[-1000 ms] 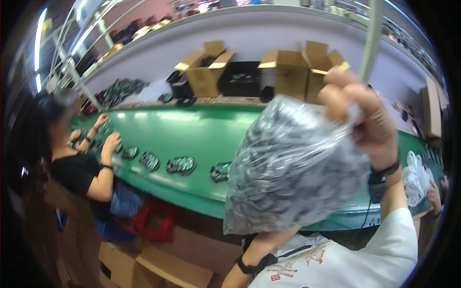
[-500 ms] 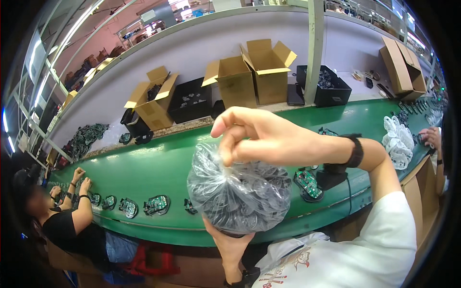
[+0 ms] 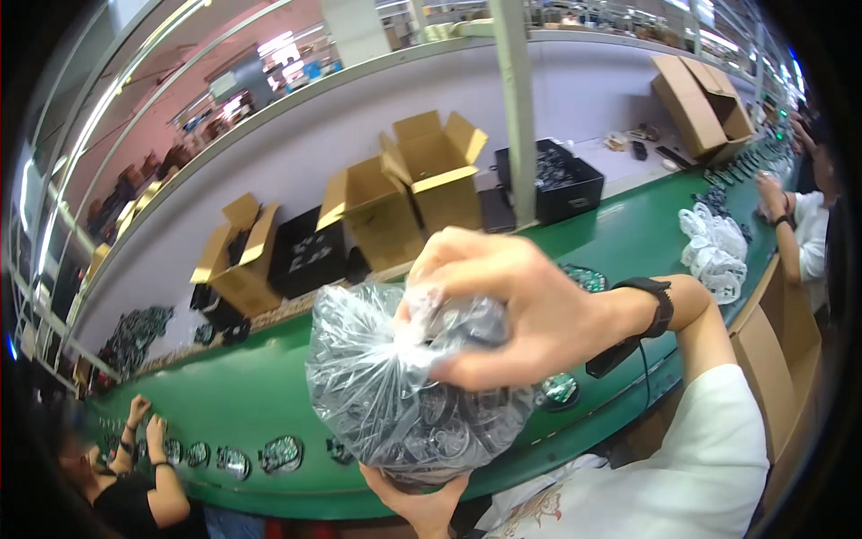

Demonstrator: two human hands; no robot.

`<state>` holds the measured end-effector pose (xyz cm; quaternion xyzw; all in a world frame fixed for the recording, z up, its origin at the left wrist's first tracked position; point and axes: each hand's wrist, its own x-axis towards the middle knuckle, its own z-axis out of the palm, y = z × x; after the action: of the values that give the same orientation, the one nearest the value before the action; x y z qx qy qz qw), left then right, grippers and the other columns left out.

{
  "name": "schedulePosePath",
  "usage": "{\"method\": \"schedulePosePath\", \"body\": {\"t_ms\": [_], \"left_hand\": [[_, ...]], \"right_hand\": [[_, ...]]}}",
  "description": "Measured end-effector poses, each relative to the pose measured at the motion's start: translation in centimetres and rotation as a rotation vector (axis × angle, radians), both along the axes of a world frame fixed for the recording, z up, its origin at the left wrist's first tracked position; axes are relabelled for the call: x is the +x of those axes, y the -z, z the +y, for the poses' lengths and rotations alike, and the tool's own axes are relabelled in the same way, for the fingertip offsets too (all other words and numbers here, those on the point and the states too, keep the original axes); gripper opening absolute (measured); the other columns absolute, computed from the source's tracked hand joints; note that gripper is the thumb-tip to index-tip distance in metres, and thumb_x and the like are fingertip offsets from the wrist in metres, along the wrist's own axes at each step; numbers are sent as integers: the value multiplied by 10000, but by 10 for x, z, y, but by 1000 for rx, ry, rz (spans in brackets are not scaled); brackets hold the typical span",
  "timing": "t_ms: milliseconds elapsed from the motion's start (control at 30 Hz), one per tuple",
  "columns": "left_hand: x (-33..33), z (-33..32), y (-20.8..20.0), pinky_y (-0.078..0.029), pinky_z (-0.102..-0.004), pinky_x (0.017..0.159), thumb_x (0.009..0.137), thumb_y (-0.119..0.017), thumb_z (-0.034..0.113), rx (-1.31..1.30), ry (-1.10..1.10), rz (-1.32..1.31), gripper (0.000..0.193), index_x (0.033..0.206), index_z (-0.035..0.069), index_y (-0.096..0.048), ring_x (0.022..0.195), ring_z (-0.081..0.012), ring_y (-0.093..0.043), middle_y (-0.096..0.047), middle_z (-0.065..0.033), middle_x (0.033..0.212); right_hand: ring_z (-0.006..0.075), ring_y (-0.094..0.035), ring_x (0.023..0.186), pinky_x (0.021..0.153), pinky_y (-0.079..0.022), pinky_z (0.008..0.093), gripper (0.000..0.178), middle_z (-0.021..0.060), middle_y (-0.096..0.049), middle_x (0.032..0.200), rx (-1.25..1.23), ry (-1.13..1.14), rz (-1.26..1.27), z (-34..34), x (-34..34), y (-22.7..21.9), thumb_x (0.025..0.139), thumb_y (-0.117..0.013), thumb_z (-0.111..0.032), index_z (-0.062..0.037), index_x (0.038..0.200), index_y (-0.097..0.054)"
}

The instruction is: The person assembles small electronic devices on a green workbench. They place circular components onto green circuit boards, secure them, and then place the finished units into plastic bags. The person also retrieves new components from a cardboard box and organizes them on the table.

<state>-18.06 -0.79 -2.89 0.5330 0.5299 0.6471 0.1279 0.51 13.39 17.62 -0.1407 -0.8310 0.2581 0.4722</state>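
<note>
A clear plastic bag [image 3: 368, 395] packed with dark parts, some ring-like, bulges in front of me over the green belt. Its gathered neck is pinched by the thumb and fingers of my right hand [image 3: 516, 310], which wears a black wristband. Beside those fingers shows a dark, blurred lump I cannot make out. From below, my left hand [image 3: 420, 505] grips the bag's near underside, thumb and fingers spread around it; part of the hand is hidden. Green circuit boards in dark housings [image 3: 281, 454] lie left of the bag, and another board [image 3: 560, 388] lies just right of it.
Along the green belt's [image 3: 242, 377] far side stand open cardboard boxes [image 3: 444, 184] and black bins [image 3: 575, 207]. A post [image 3: 514, 117] rises there. White plastic bags [image 3: 714, 247] lie to the right. Co-workers' hands [image 3: 144, 427] are at far left and right; a cardboard box [image 3: 763, 359] stands near right.
My right hand has gone from loosely curled fingertips at the bag's neck to a fuller grasp around it. The view has swung right, and the bag sits slightly lower and left.
</note>
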Motion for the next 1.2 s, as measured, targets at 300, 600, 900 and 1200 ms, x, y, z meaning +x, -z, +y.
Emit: {"method": "schedulePosePath", "body": {"t_ms": [300, 600, 900, 1200], "left_hand": [[74, 71, -21, -433, -437, 1015, 642, -904, 154, -24, 727, 64, 1060, 1473, -30, -272, 1258, -342, -512, -551, -226, 1280], [59, 74, -32, -509, -352, 906, 786, -741, 0, -357, 437, 383, 693, 1411, 6, -443, 1117, -289, -604, -570, -175, 1301], [25, 66, -16, -485, -385, 936, 807, -737, 34, -447, 45, 525, 662, 1402, -10, -449, 1140, -320, -586, -573, -196, 1277], [34, 76, -5, -485, -389, 914, 820, -718, 19, -569, -62, 513, 658, 1414, -12, -437, 1144, -320, -583, -564, -210, 1292]], "right_hand": [[129, -629, 814, 748, -491, 279, 254, 105, -702, 878, 73, 541, -79, 12, 166, -47, 879, -741, -189, 44, 972, -707], [240, -679, 810, 751, -500, 347, 301, 160, -713, 889, 252, 1268, -307, 85, 338, -48, 875, -722, -259, 30, 959, -707], [316, -636, 908, 787, -494, 405, 172, 126, -658, 928, 593, 1482, -448, 261, 425, -29, 859, -688, -196, -50, 949, -691], [299, -658, 929, 800, -513, 382, 176, 80, -692, 964, 278, 1693, -204, 394, 442, 69, 857, -688, -239, -122, 984, -722]]}}
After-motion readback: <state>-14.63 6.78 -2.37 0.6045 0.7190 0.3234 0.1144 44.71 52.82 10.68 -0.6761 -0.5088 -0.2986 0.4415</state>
